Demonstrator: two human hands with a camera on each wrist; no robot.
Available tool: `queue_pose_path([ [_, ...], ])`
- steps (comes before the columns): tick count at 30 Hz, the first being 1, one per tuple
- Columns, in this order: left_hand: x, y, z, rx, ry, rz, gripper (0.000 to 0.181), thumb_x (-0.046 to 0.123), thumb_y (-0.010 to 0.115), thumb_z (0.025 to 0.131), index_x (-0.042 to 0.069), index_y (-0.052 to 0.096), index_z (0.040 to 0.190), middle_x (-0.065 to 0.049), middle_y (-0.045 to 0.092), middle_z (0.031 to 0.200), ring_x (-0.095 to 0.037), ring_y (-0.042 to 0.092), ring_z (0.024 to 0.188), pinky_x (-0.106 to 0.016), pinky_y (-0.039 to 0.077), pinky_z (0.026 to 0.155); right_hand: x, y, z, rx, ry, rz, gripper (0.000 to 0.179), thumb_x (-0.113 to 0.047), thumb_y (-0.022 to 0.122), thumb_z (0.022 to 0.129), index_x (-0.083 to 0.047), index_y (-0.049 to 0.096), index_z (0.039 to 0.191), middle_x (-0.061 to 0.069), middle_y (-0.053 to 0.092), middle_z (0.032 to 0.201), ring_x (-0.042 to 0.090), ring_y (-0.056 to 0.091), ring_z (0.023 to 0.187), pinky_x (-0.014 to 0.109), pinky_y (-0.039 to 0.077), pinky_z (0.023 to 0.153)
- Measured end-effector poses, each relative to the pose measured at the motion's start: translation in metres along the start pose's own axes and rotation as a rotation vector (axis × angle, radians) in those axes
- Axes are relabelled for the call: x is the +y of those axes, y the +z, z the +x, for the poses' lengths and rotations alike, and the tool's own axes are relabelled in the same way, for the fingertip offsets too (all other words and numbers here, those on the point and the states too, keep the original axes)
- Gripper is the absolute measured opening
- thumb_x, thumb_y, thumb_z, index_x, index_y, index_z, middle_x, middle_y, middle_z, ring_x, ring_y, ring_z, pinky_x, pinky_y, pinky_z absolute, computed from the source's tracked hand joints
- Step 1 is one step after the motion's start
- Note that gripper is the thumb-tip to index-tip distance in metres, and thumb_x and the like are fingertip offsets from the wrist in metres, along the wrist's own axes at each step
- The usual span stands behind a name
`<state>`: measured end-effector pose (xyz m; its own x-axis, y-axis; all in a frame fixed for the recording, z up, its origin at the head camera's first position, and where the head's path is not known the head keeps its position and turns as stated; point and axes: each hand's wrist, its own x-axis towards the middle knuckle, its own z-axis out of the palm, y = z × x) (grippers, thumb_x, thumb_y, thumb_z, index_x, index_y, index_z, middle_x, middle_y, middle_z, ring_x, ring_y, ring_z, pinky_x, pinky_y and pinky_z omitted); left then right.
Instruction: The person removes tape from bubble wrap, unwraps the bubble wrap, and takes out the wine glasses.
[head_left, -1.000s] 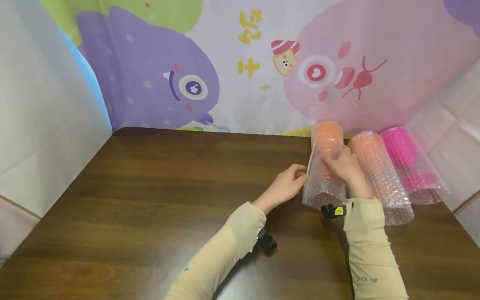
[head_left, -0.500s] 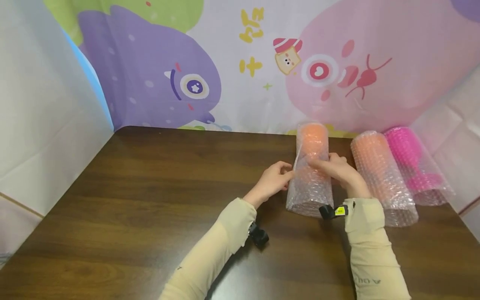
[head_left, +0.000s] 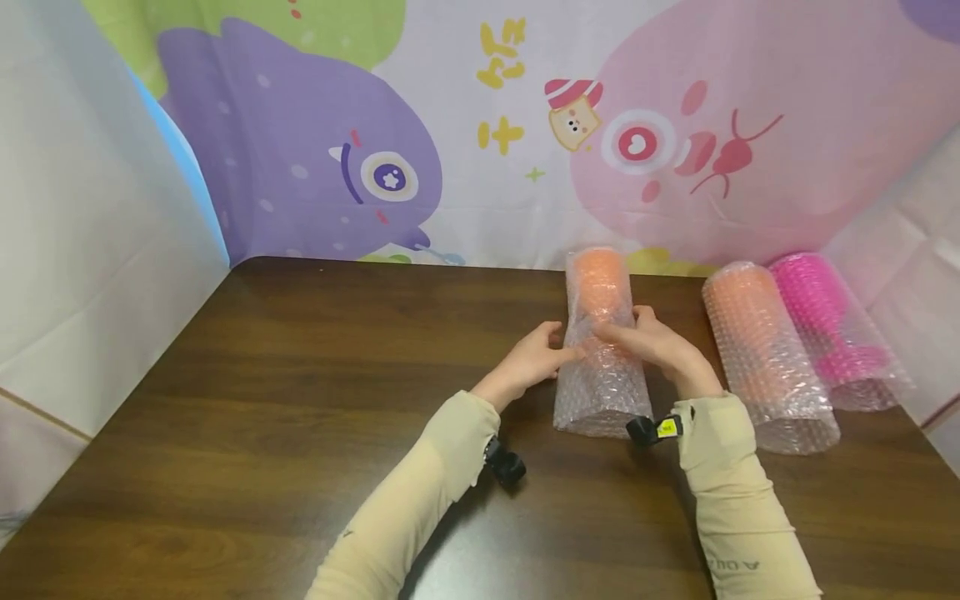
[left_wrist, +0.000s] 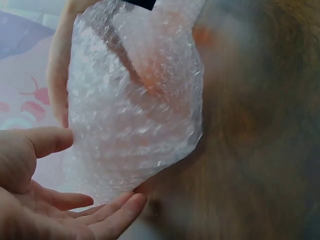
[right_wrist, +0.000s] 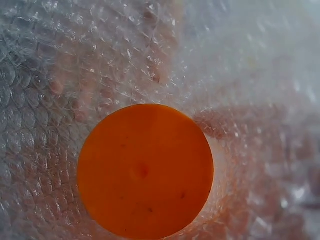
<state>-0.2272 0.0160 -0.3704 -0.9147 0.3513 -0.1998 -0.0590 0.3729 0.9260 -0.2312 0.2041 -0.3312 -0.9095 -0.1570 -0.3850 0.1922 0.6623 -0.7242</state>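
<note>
An orange goblet (head_left: 600, 279) rolled in clear bubble wrap (head_left: 600, 400) lies on the table, its long side pointing away from me. My right hand (head_left: 663, 346) holds the roll from the right, thumb over the top and fingers down the far side. From the left my left hand (head_left: 528, 358) touches the wrap with its thumb, the other fingers nearly straight along the side, as the left wrist view also shows. In the right wrist view the goblet's round orange base (right_wrist: 145, 170) shows inside the wrap; fingers behind the film are blurred.
To the right lie a second orange wrapped roll (head_left: 765, 358) and a pink goblet in bubble wrap (head_left: 825, 317), side by side. A printed cloth (head_left: 495, 200) hangs along the back edge of the wooden table (head_left: 300, 400). White panels (head_left: 82, 233) stand at both sides.
The wrapped orange goblet has slid left, away from the other two rolls, with both hands moving along. The left thumb now lies further over the wrap.
</note>
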Motion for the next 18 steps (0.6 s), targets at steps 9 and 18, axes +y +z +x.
queue_pose_path([
  [9,-0.005,-0.014,-0.001,-0.030,-0.025,-0.080,0.064,0.026,0.065,0.083,0.008,0.036,0.137,-0.013,0.046,0.131,-0.023,0.052,0.110,-0.034,0.050,0.082,-0.006,0.012,0.002,-0.011,-0.044,0.069,0.101,-0.049,0.053,0.085,-0.003,-0.018,0.141,0.030,0.000,0.147,0.041,0.012,0.135,0.055,0.022,0.105],
  [18,-0.009,-0.020,-0.008,0.004,-0.033,-0.118,0.048,0.038,0.050,0.092,0.007,0.042,0.128,-0.011,0.047,0.129,-0.024,0.054,0.106,-0.035,0.049,0.084,-0.010,0.021,0.001,-0.022,-0.071,0.080,0.098,-0.048,0.052,0.086,-0.003,-0.014,0.142,0.030,0.004,0.147,0.042,0.018,0.133,0.054,0.027,0.103],
])
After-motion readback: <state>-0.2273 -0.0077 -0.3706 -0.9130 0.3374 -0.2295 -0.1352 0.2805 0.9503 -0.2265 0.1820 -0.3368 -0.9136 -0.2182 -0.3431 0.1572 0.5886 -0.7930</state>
